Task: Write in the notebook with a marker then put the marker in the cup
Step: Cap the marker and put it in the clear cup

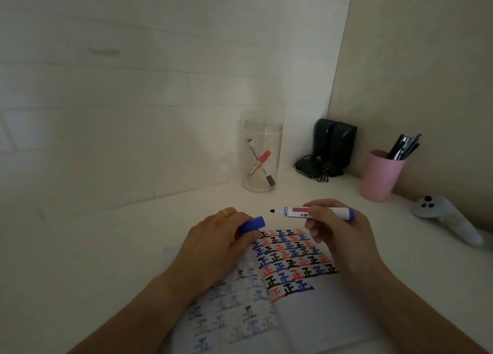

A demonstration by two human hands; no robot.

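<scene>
An open notebook (314,316) lies on the white desk, its right page partly filled with rows of black, red and blue characters. My right hand (336,228) holds an uncapped blue marker (296,211) level above the page, tip pointing left. My left hand (221,239) rests on the left page and grips the marker's blue cap (253,223). A clear plastic cup (262,156) stands behind the notebook near the wall, with a red marker and a black marker leaning inside it.
A pink cup (380,177) full of dark pens stands at the right. Black speakers (333,145) with cables sit in the corner. A white handheld controller (450,217) lies at the far right. Walls close the desk at back and right.
</scene>
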